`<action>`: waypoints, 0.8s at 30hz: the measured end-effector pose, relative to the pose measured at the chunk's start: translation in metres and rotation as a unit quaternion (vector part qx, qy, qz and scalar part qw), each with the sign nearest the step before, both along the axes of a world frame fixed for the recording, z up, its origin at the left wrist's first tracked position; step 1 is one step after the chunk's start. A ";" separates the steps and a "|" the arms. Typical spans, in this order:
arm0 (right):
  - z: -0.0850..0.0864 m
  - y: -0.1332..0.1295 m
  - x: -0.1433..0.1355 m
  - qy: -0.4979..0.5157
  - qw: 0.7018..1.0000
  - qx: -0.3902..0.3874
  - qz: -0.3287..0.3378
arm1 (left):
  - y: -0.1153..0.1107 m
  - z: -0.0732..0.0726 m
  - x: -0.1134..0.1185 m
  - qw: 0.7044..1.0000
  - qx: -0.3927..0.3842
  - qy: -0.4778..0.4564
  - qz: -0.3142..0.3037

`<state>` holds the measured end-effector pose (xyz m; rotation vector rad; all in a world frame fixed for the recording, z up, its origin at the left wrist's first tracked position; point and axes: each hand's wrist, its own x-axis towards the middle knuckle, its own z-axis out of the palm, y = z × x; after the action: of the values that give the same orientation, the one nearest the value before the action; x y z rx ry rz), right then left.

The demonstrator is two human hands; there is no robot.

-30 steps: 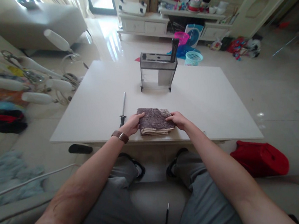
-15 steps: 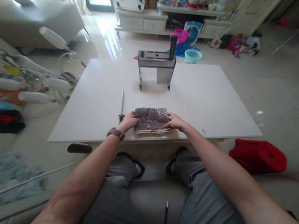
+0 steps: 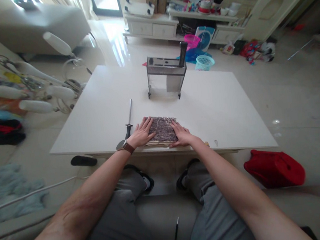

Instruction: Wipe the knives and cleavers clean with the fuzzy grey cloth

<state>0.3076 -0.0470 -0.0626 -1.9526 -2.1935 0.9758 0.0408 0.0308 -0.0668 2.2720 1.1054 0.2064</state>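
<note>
A folded cloth (image 3: 163,130), mottled dark brown and white with beige layers at its near edge, lies by the front edge of the white table. My left hand (image 3: 142,133) rests flat on its left side, fingers spread. On the right side lies my right hand (image 3: 181,133), also open, fingers stretched over the cloth. Just left of my left hand is a honing steel (image 3: 129,119) with a black handle. Farther back stands a clear-sided knife block (image 3: 166,73) with a black-handled knife (image 3: 182,55) in its right end.
The white table (image 3: 216,106) spans the middle. A dark round object (image 3: 120,144) shows beside my left wrist. A red bag-like item (image 3: 274,167) sits at the right. On the left is a lamp with white shades (image 3: 58,92). Baskets, one light blue (image 3: 204,62), stand on the floor beyond.
Both hands have gone from gripping the cloth's side edges to lying flat on top of it. The cloth now rests flat on the table, and the dark round object has come into view.
</note>
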 end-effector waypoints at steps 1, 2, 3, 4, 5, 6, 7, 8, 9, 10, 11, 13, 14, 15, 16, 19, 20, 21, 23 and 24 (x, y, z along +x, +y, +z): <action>-0.003 -0.001 -0.001 -0.013 1.000 -0.001 0.001 | 0.001 -0.001 -0.001 1.000 0.003 0.002 -0.003; -0.006 -0.001 -0.002 -0.023 1.000 0.002 0.004 | 0.002 -0.002 -0.002 1.000 0.008 0.006 -0.008; -0.009 -0.001 -0.003 -0.032 0.999 0.006 0.006 | 0.003 -0.002 -0.003 1.000 0.013 0.012 -0.016; -0.011 -0.001 -0.003 -0.041 0.999 0.009 0.009 | 0.004 -0.001 -0.003 0.999 0.019 0.019 -0.025; -0.013 -0.001 -0.004 -0.049 0.999 0.009 0.011 | 0.005 0.000 -0.004 0.999 0.027 0.026 -0.034; -0.015 -0.001 -0.004 -0.056 0.998 0.008 0.012 | 0.006 0.000 -0.005 0.998 0.036 0.032 -0.040; -0.016 -0.001 -0.004 -0.063 0.998 0.005 0.013 | 0.007 0.000 -0.005 0.997 0.045 0.037 -0.041; -0.018 -0.001 -0.004 -0.069 0.998 0.003 0.015 | 0.007 -0.001 -0.006 0.997 0.052 0.040 -0.038; -0.019 -0.002 -0.004 -0.072 0.997 0.004 0.016 | 0.007 -0.003 -0.006 0.997 0.057 0.040 -0.029; -0.021 -0.003 -0.004 -0.074 0.997 0.008 0.016 | 0.006 -0.007 -0.007 0.998 0.058 0.036 -0.016; -0.022 -0.004 -0.003 -0.074 0.997 0.014 0.017 | 0.006 -0.011 -0.007 0.998 0.057 0.031 -0.003; -0.023 -0.005 -0.001 -0.075 0.997 0.017 0.025 | 0.003 -0.020 -0.006 0.998 0.055 0.017 0.015; -0.022 -0.005 0.000 -0.078 0.996 0.018 0.032 | 0.002 -0.024 -0.005 0.998 0.057 0.005 0.023; -0.021 -0.004 0.002 -0.084 0.996 0.016 0.041 | 0.001 -0.029 -0.004 0.998 0.061 -0.005 0.035; -0.019 -0.003 0.004 -0.088 0.995 0.011 0.053 | -0.001 -0.033 -0.004 0.997 0.066 -0.012 0.048; -0.006 0.002 0.015 -0.109 0.990 -0.015 0.092 | -0.006 -0.041 -0.004 0.995 0.076 -0.021 0.061; 0.001 0.004 0.020 -0.123 0.987 -0.023 0.103 | -0.008 -0.044 -0.004 0.995 0.081 -0.026 0.060; 0.008 0.007 0.026 -0.141 0.983 -0.028 0.111 | -0.011 -0.046 -0.005 0.994 0.088 -0.029 0.058; 0.026 0.014 0.040 -0.186 0.975 -0.028 0.115 | -0.014 -0.049 -0.005 0.993 0.104 -0.029 0.055; 0.037 0.019 0.048 -0.209 0.971 -0.023 0.113 | -0.016 -0.051 -0.005 0.992 0.115 -0.025 0.055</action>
<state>0.3560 -0.0283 -0.0256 -2.1269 -2.6867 0.6851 0.0358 0.0149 -0.1181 2.3928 1.2360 0.4543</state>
